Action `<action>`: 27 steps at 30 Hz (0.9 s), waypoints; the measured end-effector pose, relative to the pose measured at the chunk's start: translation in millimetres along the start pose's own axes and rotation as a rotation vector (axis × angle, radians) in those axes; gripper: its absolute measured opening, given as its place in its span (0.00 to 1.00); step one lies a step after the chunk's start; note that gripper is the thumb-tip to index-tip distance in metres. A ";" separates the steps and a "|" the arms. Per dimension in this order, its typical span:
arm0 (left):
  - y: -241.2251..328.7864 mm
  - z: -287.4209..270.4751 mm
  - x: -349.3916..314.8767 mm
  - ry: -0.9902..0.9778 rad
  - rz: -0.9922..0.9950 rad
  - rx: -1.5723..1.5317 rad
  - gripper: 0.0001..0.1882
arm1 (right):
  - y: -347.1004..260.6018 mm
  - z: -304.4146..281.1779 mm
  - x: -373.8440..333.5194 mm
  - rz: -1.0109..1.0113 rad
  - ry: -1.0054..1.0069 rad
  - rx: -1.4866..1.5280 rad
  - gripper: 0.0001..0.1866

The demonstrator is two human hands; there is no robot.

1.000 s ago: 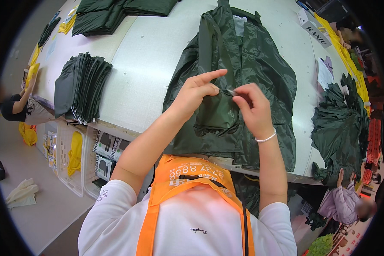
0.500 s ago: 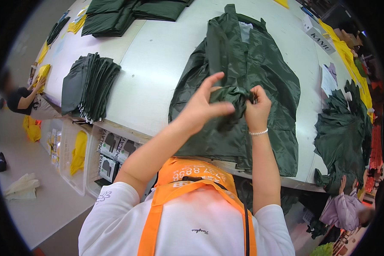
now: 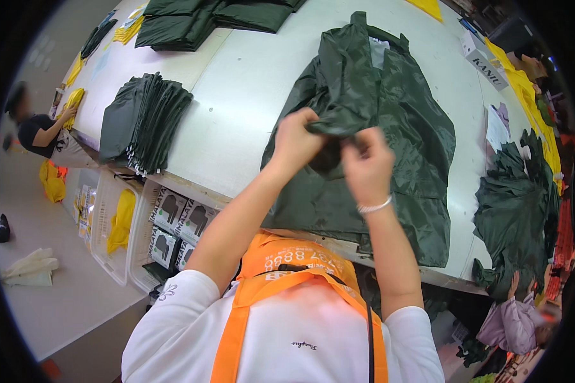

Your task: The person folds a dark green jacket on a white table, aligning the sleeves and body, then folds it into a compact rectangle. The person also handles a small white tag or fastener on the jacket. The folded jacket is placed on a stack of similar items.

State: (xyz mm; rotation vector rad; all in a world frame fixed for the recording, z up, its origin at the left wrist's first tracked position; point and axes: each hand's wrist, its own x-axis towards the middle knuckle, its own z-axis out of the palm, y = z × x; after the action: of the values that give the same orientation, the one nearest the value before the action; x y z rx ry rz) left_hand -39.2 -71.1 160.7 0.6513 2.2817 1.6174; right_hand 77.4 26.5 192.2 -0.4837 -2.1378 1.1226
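A dark green rain jacket [image 3: 415,143] lies spread on the white table before me, collar away from me. One sleeve [image 3: 346,89] is folded in along its front, with its end lifted toward me. My left hand [image 3: 295,143] is closed on the left edge of that sleeve end. On the other side of it, my right hand [image 3: 368,165] pinches the fabric, slightly blurred by motion. Between the hands the raised cloth forms a dark opening; the fingertips are partly hidden in its folds.
Left on the white table [image 3: 230,96] stands a stack of folded dark green garments [image 3: 144,121]; bigger bundles [image 3: 179,25] lie farther off. A crumpled green garment [image 3: 511,210] is at the right, near a co-worker's hands. White crates [image 3: 134,255] with packages stand below the table edge.
My left hand has gone from spread fingers to gripping the sleeve end. My right hand has shifted slightly left and down. The sleeve end now sits higher and more stretched between them.
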 end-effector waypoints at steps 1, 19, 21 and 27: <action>11.9 -2.9 -22.1 -0.121 0.146 -0.034 0.20 | 14.9 -9.9 10.9 0.071 0.139 0.011 0.05; 47.9 -24.7 -52.0 -0.009 0.316 -0.141 0.17 | -3.2 -40.8 -25.8 0.255 0.229 0.307 0.10; 47.6 -24.3 -59.8 -0.071 0.381 0.078 0.23 | -24.6 -44.6 -19.4 0.493 0.230 0.482 0.08; 22.5 -45.4 -29.6 0.154 0.129 -0.089 0.21 | -8.5 -44.2 -17.0 0.350 0.232 0.445 0.11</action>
State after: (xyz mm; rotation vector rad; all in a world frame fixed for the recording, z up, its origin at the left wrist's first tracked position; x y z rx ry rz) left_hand -30.0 -117.0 196.1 0.6870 2.2987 1.8780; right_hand 120.4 37.4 210.8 -0.7518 -1.5762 1.5987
